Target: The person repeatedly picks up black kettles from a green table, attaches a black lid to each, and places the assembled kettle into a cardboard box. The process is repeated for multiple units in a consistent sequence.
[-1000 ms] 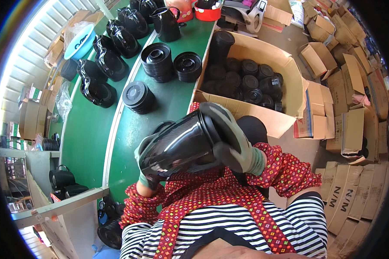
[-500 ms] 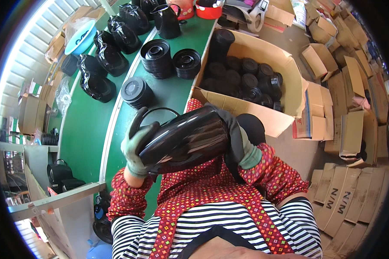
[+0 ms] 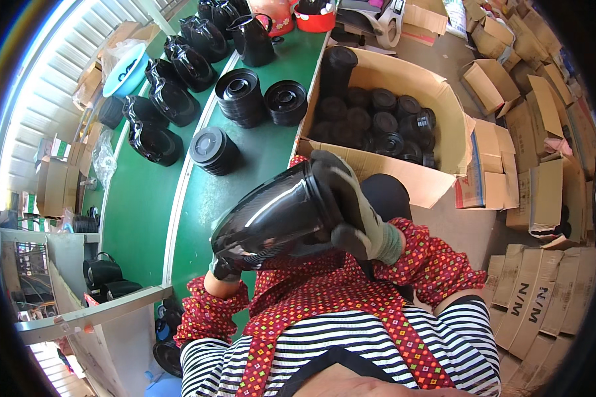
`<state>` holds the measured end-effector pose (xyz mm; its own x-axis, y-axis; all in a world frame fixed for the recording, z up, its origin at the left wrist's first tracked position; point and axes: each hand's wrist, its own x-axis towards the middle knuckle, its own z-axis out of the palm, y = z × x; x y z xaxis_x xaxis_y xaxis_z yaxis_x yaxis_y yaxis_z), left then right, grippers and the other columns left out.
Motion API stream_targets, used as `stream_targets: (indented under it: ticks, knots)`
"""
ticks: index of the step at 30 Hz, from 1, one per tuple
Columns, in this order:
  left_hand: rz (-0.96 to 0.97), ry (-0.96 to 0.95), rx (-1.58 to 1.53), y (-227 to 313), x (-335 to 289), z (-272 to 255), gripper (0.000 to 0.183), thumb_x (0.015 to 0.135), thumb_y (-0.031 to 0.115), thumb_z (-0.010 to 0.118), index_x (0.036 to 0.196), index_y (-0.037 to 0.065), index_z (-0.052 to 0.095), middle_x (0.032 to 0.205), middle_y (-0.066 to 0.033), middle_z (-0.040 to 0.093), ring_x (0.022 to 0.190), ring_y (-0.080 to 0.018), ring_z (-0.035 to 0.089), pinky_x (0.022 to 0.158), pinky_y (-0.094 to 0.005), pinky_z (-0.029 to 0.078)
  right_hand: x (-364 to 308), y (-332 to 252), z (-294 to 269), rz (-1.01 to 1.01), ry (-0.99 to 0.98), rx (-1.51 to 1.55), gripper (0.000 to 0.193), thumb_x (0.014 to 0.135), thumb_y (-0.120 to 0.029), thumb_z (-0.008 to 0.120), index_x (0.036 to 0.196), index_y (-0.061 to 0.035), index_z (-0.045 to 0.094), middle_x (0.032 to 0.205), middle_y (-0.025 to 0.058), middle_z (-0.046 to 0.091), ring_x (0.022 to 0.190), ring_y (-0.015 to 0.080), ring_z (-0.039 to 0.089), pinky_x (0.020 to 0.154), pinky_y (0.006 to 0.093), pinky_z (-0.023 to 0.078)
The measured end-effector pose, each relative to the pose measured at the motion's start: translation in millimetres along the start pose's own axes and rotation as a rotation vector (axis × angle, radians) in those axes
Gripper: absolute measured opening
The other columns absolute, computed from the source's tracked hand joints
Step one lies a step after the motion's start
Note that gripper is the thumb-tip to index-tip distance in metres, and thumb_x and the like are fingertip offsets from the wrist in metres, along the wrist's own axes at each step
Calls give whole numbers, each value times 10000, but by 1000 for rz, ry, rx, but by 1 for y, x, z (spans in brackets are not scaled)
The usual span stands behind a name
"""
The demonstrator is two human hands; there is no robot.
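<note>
A glossy black jug lies tilted across my lap, its broad end toward the right. My gloved right hand is wrapped round that broad end, with the thumb below. My left hand holds the narrow end from behind; the jug hides most of its fingers. Just beyond the jug, a stack of round black lids stands on the green table. Farther back are a tall stack of black round parts and a shorter stack.
Several shiny black jugs stand along the table's left side, near a light blue basin. At the right, an open carton holds many black cylindrical parts. More cardboard boxes are piled farther right. A metal rail runs at the lower left.
The jug has turned in my hands, so its handle no longer shows. My left hand has gone behind it, and my right hand has shifted its hold on the broad end.
</note>
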<state>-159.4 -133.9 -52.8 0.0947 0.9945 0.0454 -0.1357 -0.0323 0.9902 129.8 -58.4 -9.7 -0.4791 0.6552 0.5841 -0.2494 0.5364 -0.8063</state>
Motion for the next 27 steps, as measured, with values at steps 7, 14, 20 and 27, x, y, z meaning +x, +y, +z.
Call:
stream_targets:
  ticks: [7, 14, 20, 27]
  knots:
    - [260, 100, 777, 92, 27, 3, 400, 797, 71, 841, 1178, -30, 778, 1422, -293, 641, 1277, -393, 686, 1050, -421, 559, -35, 48, 16, 596, 339, 728, 544, 1180, -351, 389, 1642, -63, 374, 1550, 90, 568, 1401, 206, 564, 1209, 373, 430]
    - [709, 255, 854, 79, 11, 10, 359, 864, 101, 846, 1153, -69, 716, 1441, -379, 584, 1262, -453, 675, 1014, -490, 602, 3, -28, 7, 465, 255, 766, 762, 1112, -540, 521, 1674, -79, 291, 1592, 83, 469, 1465, 205, 463, 1242, 378, 354]
    - [711, 410, 807, 38, -8, 13, 394, 833, 164, 890, 1127, -56, 746, 1479, -368, 563, 1135, -406, 736, 992, -461, 602, 5, -44, 2, 452, 157, 468, 732, 1134, -427, 523, 1672, 7, 279, 1631, 148, 437, 1487, 255, 441, 1233, 383, 329]
    - [538, 346, 698, 30, -21, 20, 441, 830, 213, 892, 1160, -35, 738, 1414, -322, 637, 1298, -444, 652, 1098, -499, 534, -6, -50, 4, 391, 270, 170, 641, 1101, -394, 570, 1554, 51, 485, 1480, 251, 571, 1395, 321, 541, 1180, 400, 392]
